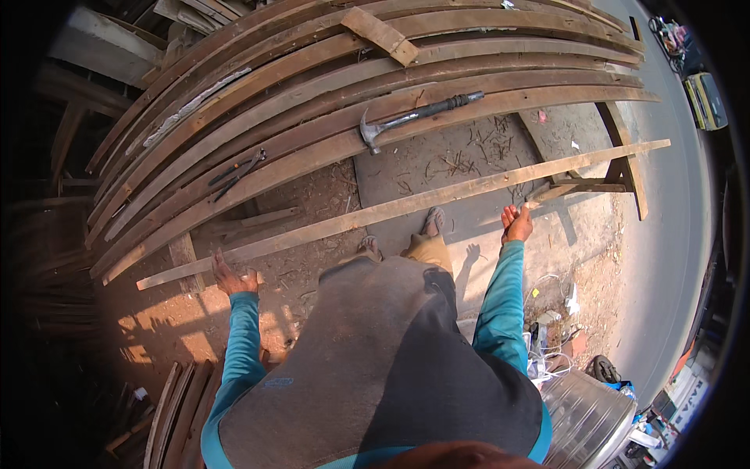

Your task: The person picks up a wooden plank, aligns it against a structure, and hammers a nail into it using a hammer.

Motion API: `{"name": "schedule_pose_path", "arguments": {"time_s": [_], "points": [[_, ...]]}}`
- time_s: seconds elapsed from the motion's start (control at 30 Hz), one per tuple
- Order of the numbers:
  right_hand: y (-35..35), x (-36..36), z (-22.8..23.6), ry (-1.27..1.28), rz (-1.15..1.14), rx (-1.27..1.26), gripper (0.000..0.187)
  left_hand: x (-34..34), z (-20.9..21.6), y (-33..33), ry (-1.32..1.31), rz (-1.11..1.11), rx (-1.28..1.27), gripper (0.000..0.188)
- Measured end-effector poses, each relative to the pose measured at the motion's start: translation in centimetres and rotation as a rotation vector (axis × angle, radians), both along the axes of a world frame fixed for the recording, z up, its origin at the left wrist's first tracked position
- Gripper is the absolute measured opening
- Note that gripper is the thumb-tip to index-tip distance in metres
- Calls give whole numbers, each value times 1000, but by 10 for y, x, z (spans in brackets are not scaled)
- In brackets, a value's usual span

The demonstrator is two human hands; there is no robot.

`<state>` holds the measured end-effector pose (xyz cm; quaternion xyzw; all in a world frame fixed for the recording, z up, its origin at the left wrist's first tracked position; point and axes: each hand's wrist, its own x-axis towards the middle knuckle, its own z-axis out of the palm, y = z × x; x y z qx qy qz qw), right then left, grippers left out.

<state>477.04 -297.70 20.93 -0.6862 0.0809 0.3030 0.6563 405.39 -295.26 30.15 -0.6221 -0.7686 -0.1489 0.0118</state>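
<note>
Roadside woodworking yard; long planks, claw hammer, paved road

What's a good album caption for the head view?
Left hand and right hand at a long brown wooden plank, dark-gripped metal claw hammer on brown wooden beams.

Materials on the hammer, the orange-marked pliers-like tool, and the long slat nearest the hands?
Hammer: head likely steel, grey with metallic shine; dark grip maybe rubber or tape, unclear.
Pliers-like tool: probably dark metal; orange suggests plastic-coated handling, too small to confirm.
Long slat: wood, apparently bare, judging by uneven brown tone.
</note>
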Motion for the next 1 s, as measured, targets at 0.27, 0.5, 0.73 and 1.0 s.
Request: {"name": "schedule_pose_path", "arguments": {"time_s": [0.27, 0.5, 0.73, 1.0], "points": [[73, 144, 25, -140, -43, -164, 98, 228, -79, 14, -1170, 844, -203, 103], [106, 171, 28, -238, 116, -465, 96, 337, -41, 68, -1440, 1110, -45, 98], [108, 183, 40, -125, 180, -511, 56, 346, -60, 69, -1362, 1170, 112, 87], [93, 207, 17, 42, 116, -249, 52, 329, -85, 59, -1560, 1031, 62, 66]]}}
